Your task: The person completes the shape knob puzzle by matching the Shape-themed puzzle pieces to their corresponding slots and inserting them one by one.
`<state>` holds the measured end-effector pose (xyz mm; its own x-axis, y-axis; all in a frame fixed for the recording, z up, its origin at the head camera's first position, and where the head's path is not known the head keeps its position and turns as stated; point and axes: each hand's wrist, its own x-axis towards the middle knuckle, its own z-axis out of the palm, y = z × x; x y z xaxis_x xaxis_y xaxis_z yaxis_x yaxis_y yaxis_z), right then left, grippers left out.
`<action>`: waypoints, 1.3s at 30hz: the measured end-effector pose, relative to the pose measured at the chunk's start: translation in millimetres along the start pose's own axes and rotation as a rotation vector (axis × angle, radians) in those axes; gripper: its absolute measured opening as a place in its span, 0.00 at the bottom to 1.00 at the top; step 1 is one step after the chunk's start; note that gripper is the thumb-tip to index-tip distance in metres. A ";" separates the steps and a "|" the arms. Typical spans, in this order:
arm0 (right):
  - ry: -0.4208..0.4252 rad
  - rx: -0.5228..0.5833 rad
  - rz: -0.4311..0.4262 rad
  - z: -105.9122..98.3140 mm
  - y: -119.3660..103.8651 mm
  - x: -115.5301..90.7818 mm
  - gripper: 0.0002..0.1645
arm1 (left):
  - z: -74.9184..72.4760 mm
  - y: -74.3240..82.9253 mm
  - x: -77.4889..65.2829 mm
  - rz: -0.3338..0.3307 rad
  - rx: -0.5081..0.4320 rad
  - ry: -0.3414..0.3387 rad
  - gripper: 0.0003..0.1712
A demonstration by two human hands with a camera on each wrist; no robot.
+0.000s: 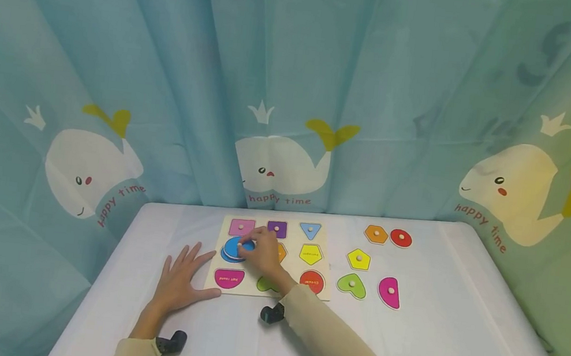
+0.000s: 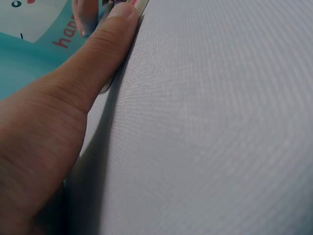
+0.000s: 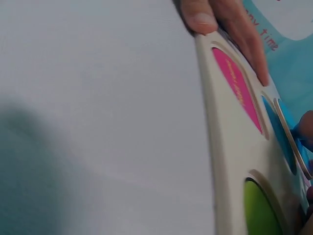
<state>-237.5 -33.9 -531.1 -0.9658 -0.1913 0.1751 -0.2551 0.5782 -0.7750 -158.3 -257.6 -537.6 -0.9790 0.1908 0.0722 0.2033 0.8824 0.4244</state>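
Note:
A cream shape puzzle board (image 1: 250, 288) lies on the white table. My right hand (image 1: 264, 253) pinches the knob of a blue oval puzzle piece (image 1: 234, 246), held tilted over the blue oval recess (image 3: 279, 132) at the board's left side. With fingers spread, my left hand (image 1: 179, 280) rests at the board's left edge; its thumb (image 2: 105, 44) touches the near left corner beside the magenta half-round recess (image 1: 229, 279). Pink rectangle (image 1: 241, 227), purple square (image 1: 277, 229) and light blue triangle (image 1: 310, 230) pieces sit in the far row. The right hand partly covers the orange recess.
Loose knobbed pieces lie right of the board: an orange hexagon (image 1: 376, 234), a red circle (image 1: 401, 238), a yellow pentagon (image 1: 359, 259), a green heart (image 1: 352, 286) and a magenta half-round (image 1: 390, 292). A blue whale-print curtain (image 1: 295, 86) hangs behind the table (image 1: 457, 335).

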 end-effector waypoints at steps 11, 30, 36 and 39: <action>-0.035 -0.147 -0.019 4.0 -3.1 -3.2 0.06 | 0.4 -2.6 2.5 0.006 -0.015 -0.002 0.55; -0.051 -0.184 -0.020 4.2 -4.2 -2.8 0.07 | 0.2 -2.5 1.9 0.007 -0.006 0.004 0.55; -0.054 -0.191 -0.012 6.0 -2.9 -3.0 0.07 | 0.0 -1.9 0.0 0.020 -0.010 0.022 0.55; -0.052 -0.196 -0.018 6.5 -2.0 -3.3 0.07 | 0.4 -2.2 -0.9 0.025 -0.013 0.026 0.55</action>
<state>-233.5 -39.6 -534.1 -0.9585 -0.2411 0.1523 -0.2817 0.7169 -0.6377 -157.9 -259.5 -539.0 -0.9738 0.2011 0.1065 0.2275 0.8719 0.4336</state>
